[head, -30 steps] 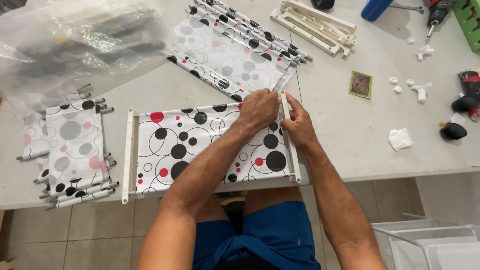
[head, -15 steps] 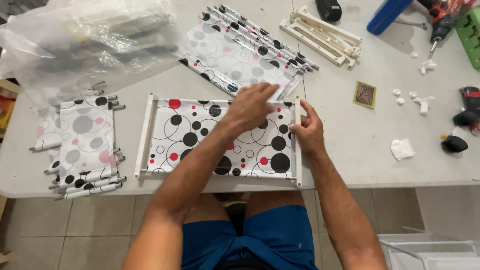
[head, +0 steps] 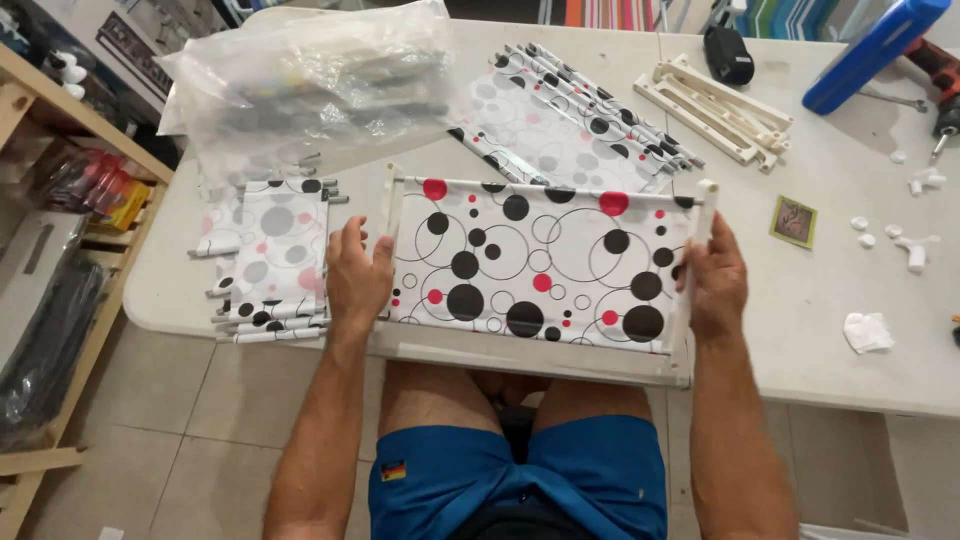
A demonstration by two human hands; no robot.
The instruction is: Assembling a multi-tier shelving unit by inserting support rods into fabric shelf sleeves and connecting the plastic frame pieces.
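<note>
A white fabric panel with black and red dots (head: 540, 265) is stretched in a white plastic frame at the table's near edge, over my lap. My left hand (head: 358, 275) grips the frame's left side bar. My right hand (head: 712, 282) grips the right side bar. Both hands hold the frame flat, with its near bar hanging past the table edge.
A stack of similar dotted panels (head: 272, 260) lies left of the frame, more panels (head: 570, 120) behind it. A clear plastic bag (head: 310, 80) sits at the back left. White frame bars (head: 715, 108), a blue case (head: 875, 50), a drill (head: 940, 75), a small green card (head: 793, 221) and white scraps (head: 868, 332) lie right. A wooden shelf (head: 60, 200) stands left.
My left hand has moved from the frame's upper right corner across to its left side bar. My right hand slid down the right bar. The frame now sits closer to me.
</note>
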